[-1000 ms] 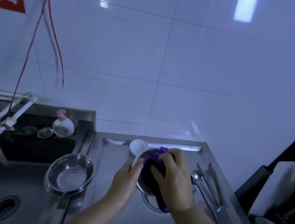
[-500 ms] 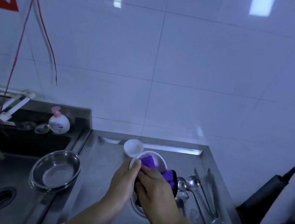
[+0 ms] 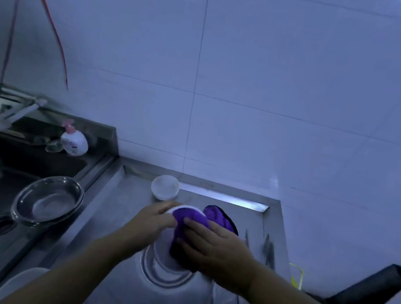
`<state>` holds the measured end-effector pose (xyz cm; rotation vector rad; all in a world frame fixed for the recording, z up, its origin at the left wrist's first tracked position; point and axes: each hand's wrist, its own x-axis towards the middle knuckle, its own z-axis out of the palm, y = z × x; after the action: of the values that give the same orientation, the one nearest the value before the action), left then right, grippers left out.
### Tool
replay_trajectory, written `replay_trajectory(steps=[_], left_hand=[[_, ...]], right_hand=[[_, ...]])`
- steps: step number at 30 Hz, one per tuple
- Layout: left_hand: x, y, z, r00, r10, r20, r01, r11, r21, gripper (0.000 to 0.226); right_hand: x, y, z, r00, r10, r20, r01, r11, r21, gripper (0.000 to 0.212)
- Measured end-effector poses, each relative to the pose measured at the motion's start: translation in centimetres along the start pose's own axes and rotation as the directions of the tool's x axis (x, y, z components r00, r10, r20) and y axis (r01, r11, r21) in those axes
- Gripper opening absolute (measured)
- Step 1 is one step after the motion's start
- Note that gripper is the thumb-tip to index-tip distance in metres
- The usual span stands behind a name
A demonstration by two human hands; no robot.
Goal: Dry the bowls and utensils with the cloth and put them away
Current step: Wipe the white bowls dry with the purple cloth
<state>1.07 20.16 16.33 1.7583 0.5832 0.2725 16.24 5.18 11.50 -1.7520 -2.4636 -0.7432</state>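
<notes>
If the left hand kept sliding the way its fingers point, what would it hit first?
Probably the small white bowl standing on the steel counter beyond the left hand, though depth is hard to judge.

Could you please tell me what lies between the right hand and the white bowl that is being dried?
In the head view, the purple cloth lies between the right hand and the white bowl, pressed against it.

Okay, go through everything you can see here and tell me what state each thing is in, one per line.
white bowl: held tilted at its rim by the left hand, cloth inside
purple cloth: bunched, pressed into the bowl by the right hand
small white bowl: upright on the counter, apart from the hands
steel basin: upright on the sink edge
soap bottle: standing, leaning slightly
utensils: lying flat, blurred
</notes>
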Motion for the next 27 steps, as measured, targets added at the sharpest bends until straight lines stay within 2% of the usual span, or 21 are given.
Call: replay_trajectory(steps=[3, 5, 6, 8, 10, 12, 14, 16, 19, 21, 23, 24, 25, 27], left_hand=[[-0.8, 0.4, 0.0, 0.999, 0.015, -0.046, -0.010, 0.993, 0.120, 0.029], [-1.1, 0.5, 0.3, 0.989, 0.021, -0.149, 0.002, 0.988, 0.156, 0.042], [-1.2, 0.5, 0.4, 0.979, 0.017, -0.201, 0.009, 0.992, 0.129, 0.041], [-1.4, 0.3, 0.7, 0.960, 0.018, -0.279, -0.001, 0.998, 0.062, 0.036], [-1.5, 0.1, 0.9, 0.942, 0.021, -0.335, -0.018, 1.000, 0.010, 0.031], [-1.4, 0.0, 0.9, 0.927, 0.006, -0.375, -0.030, 0.998, -0.057, 0.027], [-1.4, 0.2, 0.9, 0.918, 0.009, -0.396, -0.056, 0.993, -0.107, 0.028], [-1.6, 0.5, 0.6, 0.916, 0.033, -0.400, -0.081, 0.991, -0.104, 0.028], [-2.3, 1.1, -1.2, 0.945, 0.034, -0.324, -0.075, 0.990, -0.116, 0.026], [-2.5, 1.7, -3.0, 0.991, 0.005, -0.134, -0.010, 0.999, -0.036, 0.019], [-2.7, 2.6, -4.5, 0.996, -0.049, 0.075, 0.043, 0.996, 0.077, 0.025], [-2.8, 2.9, -5.0, 0.992, -0.071, 0.107, 0.063, 0.995, 0.072, 0.029], [-2.9, 2.9, -5.2, 0.993, -0.081, 0.081, 0.080, 0.997, 0.019, 0.030], [-3.4, 2.8, -5.0, 0.995, -0.055, -0.079, 0.042, 0.987, -0.157, 0.029]], right_hand=[[0.2, -1.8, 1.5, 0.994, 0.083, -0.067, -0.083, 0.997, -0.002, 0.039], [1.0, -3.5, 1.7, 0.969, 0.217, -0.121, -0.210, 0.975, 0.068, 0.042], [1.5, -4.4, 1.6, 0.943, 0.293, -0.159, -0.277, 0.954, 0.117, 0.039], [2.9, -6.4, 1.3, 0.862, 0.454, -0.225, -0.403, 0.884, 0.239, 0.033], [4.7, -8.2, 0.5, 0.743, 0.608, -0.279, -0.512, 0.785, 0.348, 0.030], [6.5, -9.3, -0.5, 0.624, 0.708, -0.331, -0.547, 0.698, 0.462, 0.029], [7.5, -9.8, -1.3, 0.552, 0.744, -0.377, -0.524, 0.661, 0.537, 0.029], [7.6, -9.5, -1.3, 0.577, 0.686, -0.443, -0.474, 0.723, 0.502, 0.027], [6.2, -7.4, -0.5, 0.725, 0.437, -0.532, -0.309, 0.897, 0.316, 0.029], [4.9, -5.4, -0.5, 0.853, 0.163, -0.496, -0.099, 0.983, 0.153, 0.037], [4.3, -3.9, -1.1, 0.912, -0.069, -0.405, 0.093, 0.995, 0.039, 0.038], [4.4, -3.4, -1.5, 0.923, -0.116, -0.366, 0.130, 0.991, 0.015, 0.036], [4.8, -3.1, -2.0, 0.935, -0.112, -0.336, 0.121, 0.993, 0.005, 0.034], [6.4, -3.4, -3.1, 0.943, 0.021, -0.331, -0.023, 1.000, -0.001, 0.035]])
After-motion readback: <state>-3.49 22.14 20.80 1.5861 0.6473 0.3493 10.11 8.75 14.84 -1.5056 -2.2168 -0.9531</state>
